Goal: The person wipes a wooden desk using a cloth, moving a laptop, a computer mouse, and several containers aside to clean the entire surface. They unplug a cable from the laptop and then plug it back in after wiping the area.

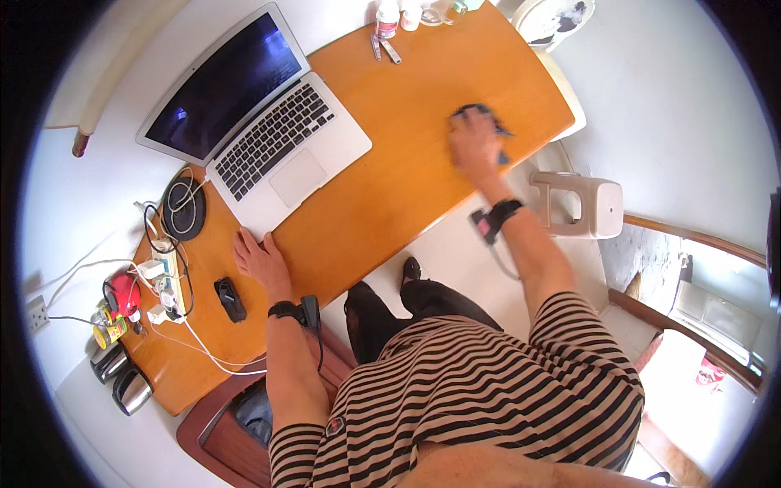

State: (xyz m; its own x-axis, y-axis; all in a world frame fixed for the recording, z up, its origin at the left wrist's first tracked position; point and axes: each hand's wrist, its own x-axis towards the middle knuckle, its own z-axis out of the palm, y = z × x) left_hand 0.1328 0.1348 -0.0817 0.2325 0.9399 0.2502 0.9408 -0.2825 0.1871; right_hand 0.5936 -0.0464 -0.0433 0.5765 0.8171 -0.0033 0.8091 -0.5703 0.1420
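On the wooden table (390, 177), my right hand (476, 143) presses down on a dark blue cloth (503, 157). Hand and cloth are blurred, and the palm hides most of the cloth. My left hand (263, 261) rests on the tabletop with its fingertips against the near corner of an open silver laptop (297, 178). Its thumb and fingers are apart, and it holds nothing. The laptop screen (226, 85) is dark with reflections. A small black object (229, 299) lies just left of my left hand.
A power strip (168, 274) with plugs and cables lies at the left, near a round black pad (184, 209). Nail clippers (389, 51) and white bottles (388, 19) stand along the back edge. Beyond the right edge is a plastic stool (601, 208); a wooden chair (201, 421) is beside me.
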